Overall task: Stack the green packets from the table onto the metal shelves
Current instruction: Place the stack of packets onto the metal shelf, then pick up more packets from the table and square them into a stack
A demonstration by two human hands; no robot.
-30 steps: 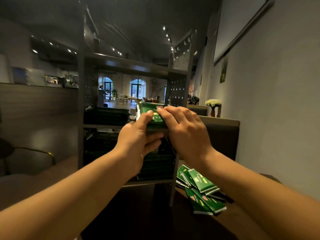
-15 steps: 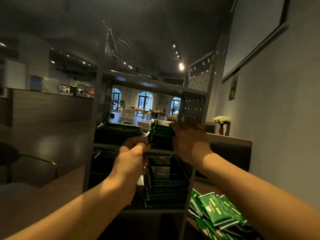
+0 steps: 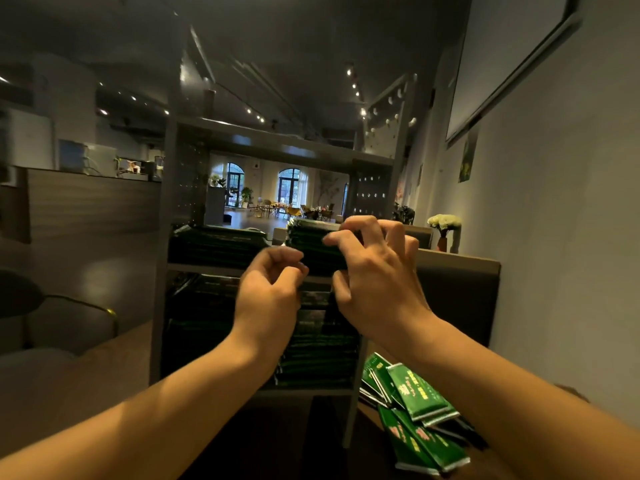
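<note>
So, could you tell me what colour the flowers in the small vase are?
White flowers, seen in the head view, the only one.

Dim interior; ceiling spotlights (image 3: pixel 354 85) glare, bright far windows (image 3: pixel 290 183), wide-angle edge distortion.

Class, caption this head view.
Both hands hover by a packet stack on the metal shelf.

Dark green packets sit in flat stacks (image 3: pixel 311 245) on the metal shelves (image 3: pixel 204 268) at frame centre, on the upper and lower levels. More glossy green packets (image 3: pixel 420 400) lie loosely heaped on the table (image 3: pixel 367 448) at lower right.
</note>
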